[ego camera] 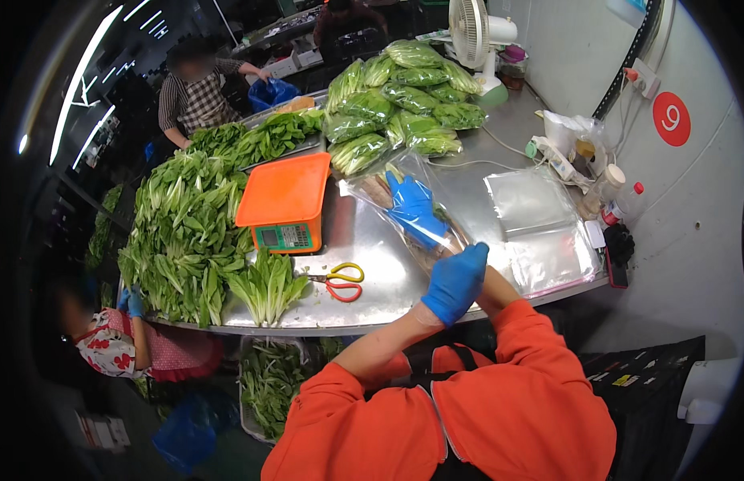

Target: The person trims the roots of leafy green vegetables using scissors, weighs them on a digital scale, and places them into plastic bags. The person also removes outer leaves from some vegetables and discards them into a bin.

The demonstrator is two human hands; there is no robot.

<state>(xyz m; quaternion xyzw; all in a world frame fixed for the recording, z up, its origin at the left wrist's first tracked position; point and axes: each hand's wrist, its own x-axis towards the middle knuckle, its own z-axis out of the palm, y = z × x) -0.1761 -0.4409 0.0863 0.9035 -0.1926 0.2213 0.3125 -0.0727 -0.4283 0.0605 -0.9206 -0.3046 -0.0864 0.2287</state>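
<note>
My right hand, in a blue glove, reaches inside a clear plastic bag. Bits of leafy greens show beside and beyond its fingers; whether it grips them is hidden. Closer to me, my left hand, also gloved in blue, is closed on the near end of the bag, over my right forearm. Filled bags of greens are piled just beyond. To the left stands an orange weighing scale with a bare top. Scissors with one yellow and one red handle lie in front of it.
Loose greens heap on the left of the metal table. Flat clear bags lie right, near bottles. A fan stands behind. Two co-workers are at left. A crate of greens sits below.
</note>
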